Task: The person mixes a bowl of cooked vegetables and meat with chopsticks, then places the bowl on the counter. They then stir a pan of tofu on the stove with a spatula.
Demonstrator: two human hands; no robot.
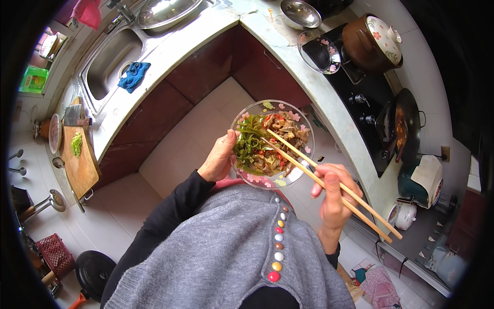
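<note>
My left hand grips the left rim of a clear glass bowl with pink flower prints, held in front of my body. Inside it lie sliced green peppers on the left and cooked meat pieces with red chilli bits on the right. Between the fingers of my right hand is a pair of long wooden chopsticks, their tips in the food near the bowl's middle and their thick ends pointing down to the right.
A black wok with food and a brown lidded pot stand on the stove at right, beside an empty glass bowl. At left are a sink, a blue cloth, and a cutting board with a cleaver.
</note>
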